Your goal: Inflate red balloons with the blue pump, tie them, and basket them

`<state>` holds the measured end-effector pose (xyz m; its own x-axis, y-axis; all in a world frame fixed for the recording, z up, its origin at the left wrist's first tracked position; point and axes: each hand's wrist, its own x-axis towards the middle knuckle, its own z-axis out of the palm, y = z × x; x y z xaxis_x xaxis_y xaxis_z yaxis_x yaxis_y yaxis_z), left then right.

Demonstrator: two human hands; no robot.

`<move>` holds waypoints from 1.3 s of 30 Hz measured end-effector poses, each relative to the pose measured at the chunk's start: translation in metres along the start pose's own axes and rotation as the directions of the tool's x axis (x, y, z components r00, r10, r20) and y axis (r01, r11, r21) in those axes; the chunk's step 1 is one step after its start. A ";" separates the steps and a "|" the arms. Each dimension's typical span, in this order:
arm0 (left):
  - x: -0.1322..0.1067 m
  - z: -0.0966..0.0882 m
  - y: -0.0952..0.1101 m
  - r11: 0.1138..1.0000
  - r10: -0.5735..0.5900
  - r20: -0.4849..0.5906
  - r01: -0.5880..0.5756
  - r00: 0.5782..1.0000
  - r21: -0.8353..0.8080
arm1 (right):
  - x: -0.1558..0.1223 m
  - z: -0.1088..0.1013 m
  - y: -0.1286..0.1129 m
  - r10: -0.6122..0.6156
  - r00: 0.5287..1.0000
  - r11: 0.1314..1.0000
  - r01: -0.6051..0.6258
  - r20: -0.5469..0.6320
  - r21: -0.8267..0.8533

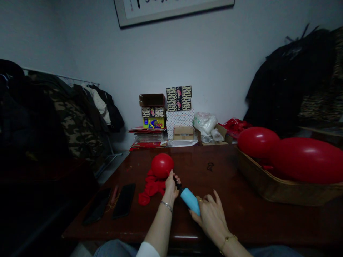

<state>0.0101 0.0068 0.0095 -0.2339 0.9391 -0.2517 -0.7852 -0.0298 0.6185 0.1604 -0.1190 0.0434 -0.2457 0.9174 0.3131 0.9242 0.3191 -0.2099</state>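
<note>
A small, partly inflated red balloon (162, 165) sits above the table's middle, its neck at the black nozzle end of a hand pump (190, 201) with a light blue barrel. My left hand (171, 184) is closed around the balloon's neck and the black end of the pump. At the barrel's near end is my right hand (210, 213), gripping it between thumb and palm with some fingers stretched out. Several flat red balloons (152, 188) lie in a pile just left of my left hand.
Large inflated red balloons (308, 160) fill a woven basket (278, 191) at the right. Two dark phones (124, 200) lie on the wooden table (227, 228) at left. Black rings (210, 166) lie farther back. Stacked boxes (179, 121) stand behind the table.
</note>
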 end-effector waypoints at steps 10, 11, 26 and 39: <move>0.000 -0.003 -0.001 1.000 0.001 -0.035 0.000 0.999 0.027 | 0.004 0.013 -0.002 -0.006 1.000 1.000 0.006 -0.030 -0.010; 0.001 -0.004 -0.001 1.000 -0.003 -0.037 0.004 0.999 0.025 | 0.002 0.011 -0.002 -0.006 1.000 1.000 0.005 -0.025 -0.007; 0.023 -0.016 0.025 0.999 0.027 -0.069 -0.028 0.997 -0.015 | -0.042 0.004 0.025 -0.051 0.998 0.998 0.053 -0.047 0.040; 0.005 -0.007 0.009 1.000 -0.025 -0.034 0.025 0.999 0.016 | 0.006 0.006 -0.002 -0.027 0.999 0.999 0.026 -0.023 -0.021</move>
<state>-0.0018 0.0093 0.0083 -0.2341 0.9272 -0.2923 -0.7813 -0.0005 0.6242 0.1552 -0.1130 0.0401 -0.2637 0.9029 0.3395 0.9232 0.3383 -0.1824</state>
